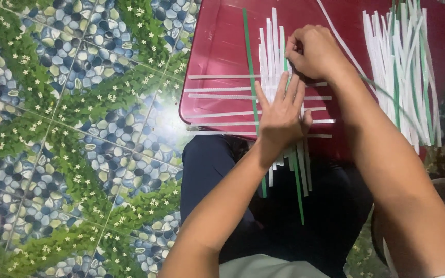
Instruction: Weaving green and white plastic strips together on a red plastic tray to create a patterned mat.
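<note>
A woven mat of white and green paper strips (271,67) lies on a dark red board (217,41) resting over my lap. My left hand (281,110) presses flat on the weave, fingers spread over the crossing strips. Just above it, my right hand (312,51) is closed with its fingertips pinching a green strip (286,66) in the upper part of the weave. Long green strips (251,72) run lengthwise past the board's near edge.
A loose bundle of white and green strips (403,67) lies on the board's right side. To the left is a floor of tiles (68,139) with a pebble and leaf pattern. My dark trousers (212,170) show below the board.
</note>
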